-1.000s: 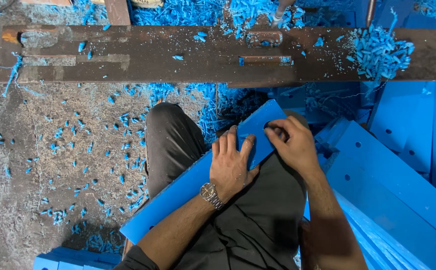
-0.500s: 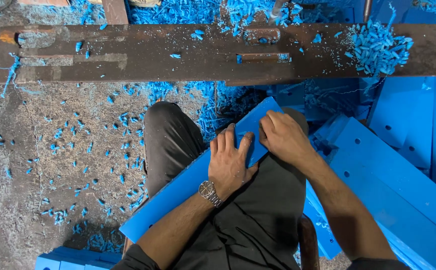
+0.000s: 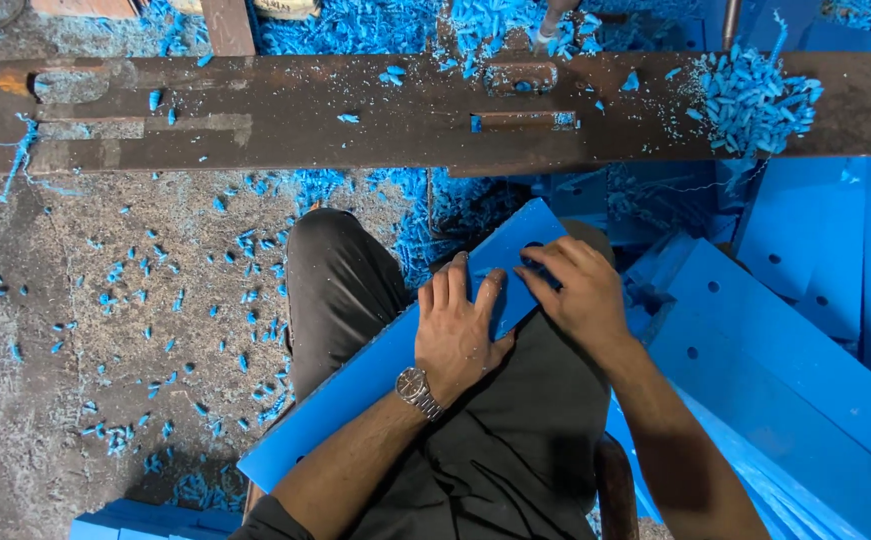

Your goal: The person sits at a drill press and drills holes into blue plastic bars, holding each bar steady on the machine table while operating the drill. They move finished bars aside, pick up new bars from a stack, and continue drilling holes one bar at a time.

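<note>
Right hand (image 3: pixel 575 290) lower on blue strip (image 3: pixel 375 365) (edgeward).

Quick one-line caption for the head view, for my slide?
Seated person's left hand and right hand press a long blue strip across their lap, blue shavings scattered around.

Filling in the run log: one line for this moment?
left hand flat on blue strip | right hand at strip's far end | strip across lap | blue shavings on beam
</note>
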